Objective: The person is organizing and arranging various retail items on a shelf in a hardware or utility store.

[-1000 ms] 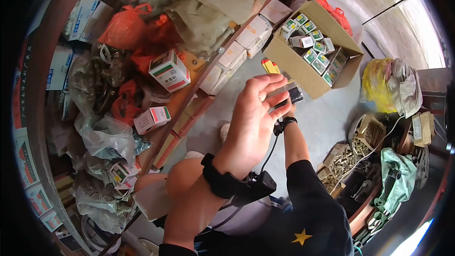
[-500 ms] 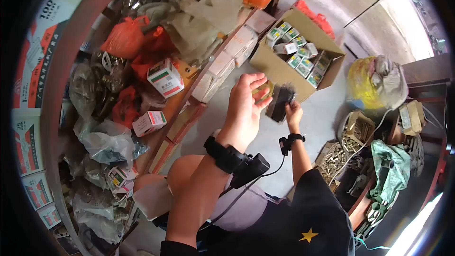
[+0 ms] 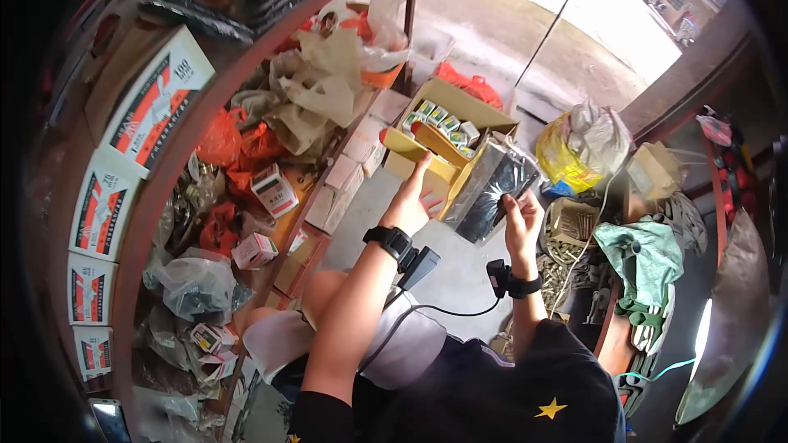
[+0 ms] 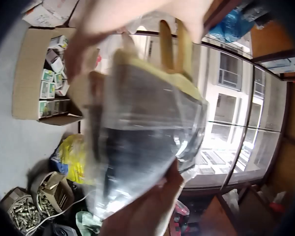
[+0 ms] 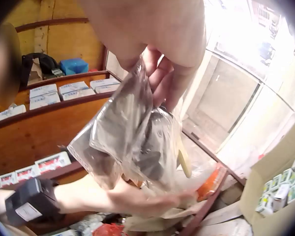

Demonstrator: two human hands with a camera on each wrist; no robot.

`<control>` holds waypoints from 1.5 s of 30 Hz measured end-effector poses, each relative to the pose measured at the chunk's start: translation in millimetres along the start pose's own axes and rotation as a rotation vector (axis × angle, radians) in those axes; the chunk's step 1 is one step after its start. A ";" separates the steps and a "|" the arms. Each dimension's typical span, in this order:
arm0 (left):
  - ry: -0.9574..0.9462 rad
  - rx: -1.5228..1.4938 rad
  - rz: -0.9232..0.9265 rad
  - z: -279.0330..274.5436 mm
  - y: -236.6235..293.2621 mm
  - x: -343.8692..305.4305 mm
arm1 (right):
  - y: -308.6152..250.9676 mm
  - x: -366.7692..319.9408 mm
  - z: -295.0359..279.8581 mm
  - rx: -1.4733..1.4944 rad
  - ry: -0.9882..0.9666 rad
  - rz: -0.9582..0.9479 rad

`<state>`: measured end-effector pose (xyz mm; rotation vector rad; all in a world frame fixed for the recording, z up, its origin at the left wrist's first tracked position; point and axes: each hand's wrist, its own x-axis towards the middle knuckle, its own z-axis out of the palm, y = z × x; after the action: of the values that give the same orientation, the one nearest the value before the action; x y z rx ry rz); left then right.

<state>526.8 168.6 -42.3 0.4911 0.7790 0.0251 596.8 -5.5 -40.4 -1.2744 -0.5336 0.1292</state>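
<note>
In the head view my left hand (image 3: 408, 201) holds a yellow item (image 3: 435, 168) with long brown- and red-tipped parts; its exact hold is partly hidden. Just right of it, my right hand (image 3: 523, 221) pinches the edge of a clear plastic bag (image 3: 480, 201) with dark contents. The left wrist view shows the bag (image 4: 142, 142) overlapping the yellow item (image 4: 187, 54), my right hand (image 4: 150, 206) below. In the right wrist view the bag (image 5: 123, 128) hangs from my right hand (image 5: 162, 73), with my left hand (image 5: 137, 199) beneath it.
An open carton (image 3: 484, 111) of small boxes lies beyond my hands. Left are a shelf of bags, including a red bag (image 3: 220, 138), and white-red boxes (image 3: 105, 205). Right are a yellow bag (image 3: 566, 156), screws and a green sheet (image 3: 644, 254).
The view has swung up and right. My right hand has raised the dark bag beside the yellow item, and the bag now shows spread out. My left hand keeps the yellow item with it.
</note>
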 end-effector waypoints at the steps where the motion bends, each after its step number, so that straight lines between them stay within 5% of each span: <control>1: -0.364 -0.006 0.075 -5.7 2.7 5.6 | -17.4 1.1 7.0 0.053 -0.009 -0.030; 2: -0.379 0.006 0.080 1.7 4.0 -5.8 | -29.6 1.0 9.6 0.107 -0.021 -0.058; 5: -0.612 0.069 0.610 18.4 4.9 -45.6 | -41.6 -9.0 7.2 0.025 -0.022 -0.077; 13: -0.764 -0.070 0.547 3.5 9.3 -52.9 | -67.0 -34.3 30.8 -0.003 -0.326 -0.087; 15: -0.741 -0.091 0.557 5.1 9.7 -57.3 | -70.9 -29.6 31.7 -0.232 -0.463 -0.470; 16: -0.737 -0.154 0.524 5.5 8.7 -59.8 | -73.3 -29.3 35.5 -0.230 -0.466 -0.473; 17: -0.608 0.202 0.722 -10.2 6.5 -36.6 | -78.2 -30.0 41.8 -0.129 -0.481 -0.395; 18: -0.609 0.202 0.727 -10.5 6.5 -37.1 | -82.3 -30.7 48.0 -0.029 -0.495 -0.318; 20: -0.650 -0.359 0.304 -9.3 8.7 -37.7 | -82.5 -34.5 55.2 -0.027 -0.441 -0.335; 27: -0.691 -0.455 0.315 -22.9 15.3 -22.8 | -75.8 -13.5 65.4 -0.041 -0.427 -0.294; 28: -0.875 -0.496 0.261 -34.2 15.8 -5.7 | -74.4 -9.3 65.2 -0.057 -0.425 -0.253; 30: -0.600 -0.457 0.320 -13.5 21.0 -47.9 | -77.8 1.4 64.5 -0.111 -0.474 -0.276; 36: -0.588 -0.405 0.381 -27.9 32.5 -59.6 | -78.1 17.4 75.8 -0.192 -0.642 -0.153; 38: -0.550 -0.433 0.388 -21.3 34.6 -82.7 | -62.6 11.9 74.7 -0.124 -0.472 -0.215; 40: -0.468 -0.396 0.399 -17.6 33.8 -90.6 | -75.0 15.6 87.4 -0.088 -0.683 -0.111; 42: -0.681 -0.416 0.372 -37.1 35.5 -71.8 | -73.8 14.7 89.1 -0.051 -0.710 -0.085; 45: -0.713 -0.422 0.342 -50.0 38.3 -57.9 | -67.5 7.7 91.5 -0.164 -0.582 -0.144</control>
<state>457.4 211.9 -17.3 0.1948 -0.0231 0.3097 549.2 56.9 42.3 -1.3500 -1.1516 0.3467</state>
